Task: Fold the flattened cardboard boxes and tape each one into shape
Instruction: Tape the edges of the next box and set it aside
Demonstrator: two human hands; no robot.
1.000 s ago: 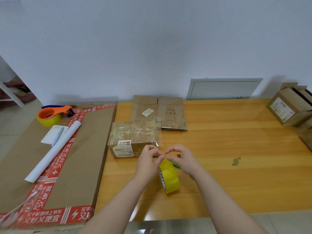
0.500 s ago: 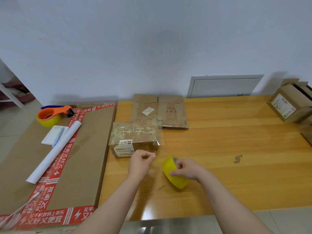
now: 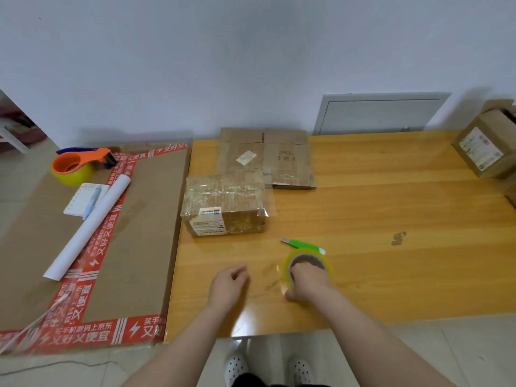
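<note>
Taped box (image 3: 224,208) on tabletop (image 3: 391,208), flattened boxes (image 3: 266,157) just behind it. Knife (image 3: 303,245) in front-right of box; tape roll (image 3: 307,265) just before knife. Cardboard sheet (image 3: 83,247) left of tabletop.

Looks like a plain room at home used for packing. Bare white wall (image 3: 251,51) across the top, tiled floor (image 3: 460,344) at the bottom, wooden table (image 3: 391,205) in the middle. Cardboard boxes (image 3: 485,148) at the right edge, orange tape dispenser (image 3: 78,163) at the left.
</note>
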